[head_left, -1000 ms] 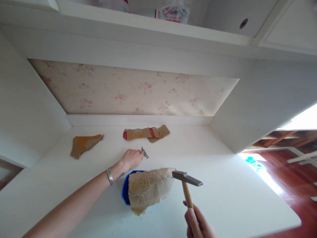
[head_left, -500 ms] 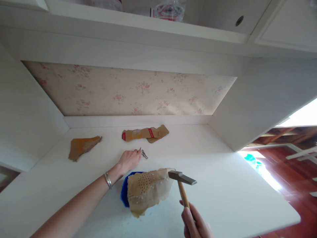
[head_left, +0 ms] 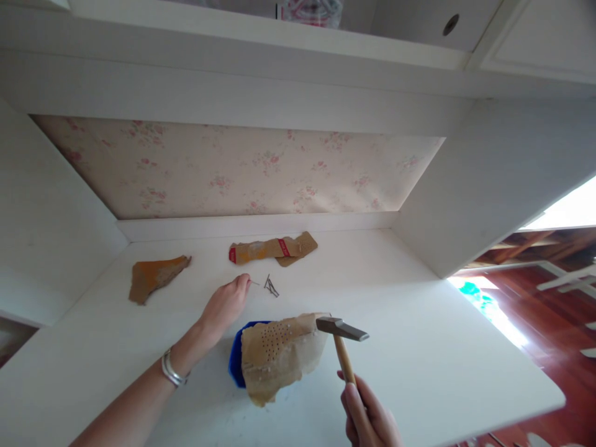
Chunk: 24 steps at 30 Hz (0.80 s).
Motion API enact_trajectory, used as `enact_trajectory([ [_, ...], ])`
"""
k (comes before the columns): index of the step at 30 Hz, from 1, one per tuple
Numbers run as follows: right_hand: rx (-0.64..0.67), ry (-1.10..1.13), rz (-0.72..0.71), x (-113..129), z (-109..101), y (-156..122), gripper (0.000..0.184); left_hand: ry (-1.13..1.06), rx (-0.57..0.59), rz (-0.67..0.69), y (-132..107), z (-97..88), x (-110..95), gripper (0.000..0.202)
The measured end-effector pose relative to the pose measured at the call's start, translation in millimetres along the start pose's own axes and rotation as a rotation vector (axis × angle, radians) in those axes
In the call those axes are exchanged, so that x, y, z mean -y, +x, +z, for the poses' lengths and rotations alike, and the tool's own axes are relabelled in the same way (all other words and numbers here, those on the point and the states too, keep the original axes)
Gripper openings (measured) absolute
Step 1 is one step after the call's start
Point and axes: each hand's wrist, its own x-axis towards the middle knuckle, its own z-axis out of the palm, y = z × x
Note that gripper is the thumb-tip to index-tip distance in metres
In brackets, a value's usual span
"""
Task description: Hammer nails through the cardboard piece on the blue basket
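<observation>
My left hand (head_left: 228, 304) pinches a single thin nail (head_left: 254, 283) just above the white tabletop. A small heap of nails (head_left: 270, 285) lies a little to its right. In my right hand (head_left: 365, 410) is a hammer (head_left: 343, 347), gripped by its wooden handle, its metal head beside the right end of a cardboard piece. That cardboard piece (head_left: 284, 360), torn and dotted with rows of small holes, lies over a blue container (head_left: 236, 366). The container shows only along its left and upper edge; the rest is covered.
Toward the back of the white tabletop (head_left: 442, 360) lie a cardboard strip with red tape (head_left: 261, 251) and, at left, a torn cardboard scrap (head_left: 156, 278). White side panels and an overhead shelf (head_left: 261, 43) enclose the work area.
My left hand has moved left, away from the nail heap, with a nail between its fingers. My right hand and the hammer have hardly moved.
</observation>
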Motion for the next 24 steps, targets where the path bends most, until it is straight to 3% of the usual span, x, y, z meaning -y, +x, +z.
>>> enact_trajectory([
  [3,0.01,0.011,-0.002,2.6,2.1,-0.8,0.079,-0.107,-0.077,-0.037,-8.0,-11.0,4.9,0.025],
  [5,0.025,0.012,-0.002,4.2,3.7,-1.3,0.078,-0.347,-0.134,-0.055,-13.8,-19.3,2.0,0.024],
  [8,0.047,0.012,-0.012,6.5,6.7,-2.8,0.076,-0.821,-0.182,-0.087,-25.4,-34.4,-15.6,0.025],
  [10,0.058,0.008,-0.018,7.7,8.8,-4.4,0.075,-0.978,-0.179,-0.085,-35.1,-44.2,-34.0,0.024],
  [13,0.064,0.0,-0.02,8.8,11.1,-7.3,0.074,-1.073,-0.15,0.012,-47.8,-52.7,-61.9,0.024],
  [17,0.066,0.008,-0.024,9.0,10.7,-9.9,0.075,-1.083,-0.079,0.107,-53.0,-48.5,-82.9,0.026],
  [24,0.081,0.054,-0.052,8.7,8.9,-9.8,0.071,-1.028,-0.074,-0.03,-45.3,-32.3,-86.3,0.021],
])
